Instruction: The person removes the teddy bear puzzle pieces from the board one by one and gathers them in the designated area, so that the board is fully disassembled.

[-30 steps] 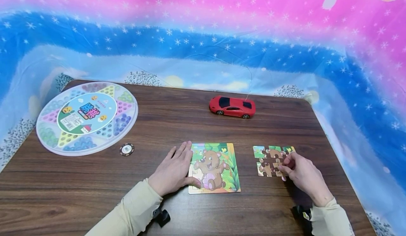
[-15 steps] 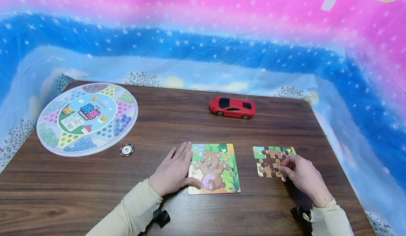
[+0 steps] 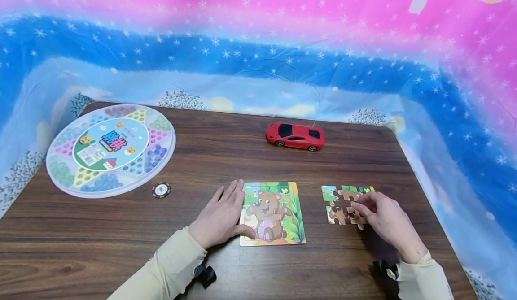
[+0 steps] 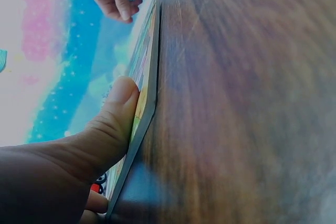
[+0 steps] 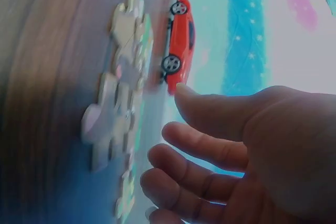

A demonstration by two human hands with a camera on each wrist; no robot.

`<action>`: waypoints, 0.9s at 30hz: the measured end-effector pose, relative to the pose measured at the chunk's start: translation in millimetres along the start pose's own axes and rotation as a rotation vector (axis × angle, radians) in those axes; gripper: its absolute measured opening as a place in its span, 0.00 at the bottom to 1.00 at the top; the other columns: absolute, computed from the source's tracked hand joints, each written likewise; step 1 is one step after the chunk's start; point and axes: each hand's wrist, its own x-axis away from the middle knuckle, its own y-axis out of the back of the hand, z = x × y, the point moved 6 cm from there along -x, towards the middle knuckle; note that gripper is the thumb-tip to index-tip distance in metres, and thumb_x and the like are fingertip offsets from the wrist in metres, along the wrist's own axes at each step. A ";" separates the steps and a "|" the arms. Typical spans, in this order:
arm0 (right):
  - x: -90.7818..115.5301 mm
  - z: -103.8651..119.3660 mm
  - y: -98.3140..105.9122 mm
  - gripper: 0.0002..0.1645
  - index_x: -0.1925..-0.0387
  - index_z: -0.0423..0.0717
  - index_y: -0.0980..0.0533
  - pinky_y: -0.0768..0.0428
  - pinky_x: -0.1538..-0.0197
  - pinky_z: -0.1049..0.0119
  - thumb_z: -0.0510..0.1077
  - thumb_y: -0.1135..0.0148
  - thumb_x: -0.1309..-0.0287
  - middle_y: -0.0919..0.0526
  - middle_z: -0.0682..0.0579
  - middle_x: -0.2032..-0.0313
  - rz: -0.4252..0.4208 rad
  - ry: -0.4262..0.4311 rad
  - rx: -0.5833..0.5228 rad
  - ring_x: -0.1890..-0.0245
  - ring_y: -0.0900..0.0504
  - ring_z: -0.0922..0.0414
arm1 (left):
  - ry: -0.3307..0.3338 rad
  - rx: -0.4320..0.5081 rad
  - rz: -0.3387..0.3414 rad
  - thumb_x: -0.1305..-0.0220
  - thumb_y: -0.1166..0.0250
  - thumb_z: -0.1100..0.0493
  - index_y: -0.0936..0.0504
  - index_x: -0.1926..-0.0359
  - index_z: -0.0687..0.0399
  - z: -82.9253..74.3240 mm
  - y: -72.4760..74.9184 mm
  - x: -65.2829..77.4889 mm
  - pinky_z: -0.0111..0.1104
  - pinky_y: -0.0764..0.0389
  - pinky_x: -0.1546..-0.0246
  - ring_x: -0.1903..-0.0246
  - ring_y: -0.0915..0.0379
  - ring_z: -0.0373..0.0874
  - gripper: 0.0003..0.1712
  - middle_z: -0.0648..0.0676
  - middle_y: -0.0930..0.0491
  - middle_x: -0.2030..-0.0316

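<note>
Through my cameras I see the loose puzzle pieces (image 3: 336, 217) lying on the table (image 3: 226, 156), to the right of the bear picture board (image 3: 278, 215). My right hand (image 3: 387, 223) is just beside them with the grip released: the right wrist view shows a gap between its thumb and its bent fingers, and nothing is held in it. My left hand (image 3: 218, 217) also clasps nothing; its fingers lie straight at the left side of the board and its thumb rests on the printed face. I judge the pieces to be light and stiff, perhaps of thin wood or thick card, so a small force should be enough. The printed faces look smooth, therefore a fingertip may slide if it pushes only from above. The narrow knobs seem to me the most fragile part, and I would not lift by them. Better, I think, is to pinch one piece by two opposite cut edges of its wider body and raise it straight, so the neighbours are not dragged. The board seems stiff also; I would hold it by its border.
</note>
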 end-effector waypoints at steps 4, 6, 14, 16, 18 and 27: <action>-4.1 11.2 -2.2 0.14 0.60 0.48 0.21 0.27 0.70 0.62 0.54 0.38 0.36 0.20 0.57 0.75 0.015 0.035 -0.040 0.77 0.23 0.61 | 0.001 0.006 0.000 0.54 0.38 0.25 0.35 0.38 0.71 0.1 0.8 0.0 0.54 0.41 0.34 0.30 0.47 0.61 0.59 0.71 0.42 0.32; -6.0 17.8 -3.9 0.13 0.59 0.49 0.21 0.27 0.71 0.63 0.54 0.39 0.36 0.20 0.56 0.77 0.034 0.044 -0.071 0.81 0.23 0.60 | 0.002 0.012 -0.001 0.54 0.37 0.25 0.35 0.38 0.71 0.0 1.3 -0.1 0.54 0.41 0.34 0.30 0.47 0.61 0.59 0.71 0.42 0.32; -13.8 49.2 -10.5 0.10 0.60 0.49 0.21 0.27 0.73 0.63 0.51 0.37 0.37 0.22 0.58 0.72 0.026 0.129 -0.049 0.80 0.26 0.62 | 0.005 0.015 -0.003 0.54 0.37 0.25 0.34 0.39 0.71 0.1 1.9 -0.2 0.54 0.42 0.34 0.30 0.47 0.61 0.58 0.71 0.42 0.32; -15.9 57.1 -12.9 0.10 0.60 0.49 0.21 0.27 0.72 0.64 0.50 0.36 0.37 0.23 0.59 0.71 0.016 0.155 -0.037 0.79 0.26 0.63 | 0.006 0.015 -0.003 0.55 0.37 0.25 0.34 0.39 0.71 0.2 1.8 -0.3 0.54 0.42 0.34 0.30 0.47 0.61 0.58 0.71 0.42 0.31; -17.6 64.3 -15.9 0.11 0.60 0.49 0.21 0.27 0.73 0.64 0.51 0.36 0.38 0.23 0.59 0.72 0.013 0.172 -0.033 0.79 0.26 0.63 | 0.006 0.012 -0.004 0.55 0.37 0.25 0.34 0.39 0.71 0.3 1.7 -0.4 0.54 0.41 0.34 0.30 0.47 0.61 0.58 0.71 0.42 0.31; -21.3 93.1 -26.3 0.10 0.63 0.53 0.21 0.27 0.71 0.66 0.53 0.34 0.40 0.25 0.61 0.71 -0.009 0.269 -0.015 0.76 0.27 0.64 | -0.002 0.005 -0.011 0.55 0.37 0.25 0.34 0.39 0.70 -0.1 1.4 -0.2 0.54 0.41 0.34 0.30 0.47 0.61 0.58 0.71 0.41 0.32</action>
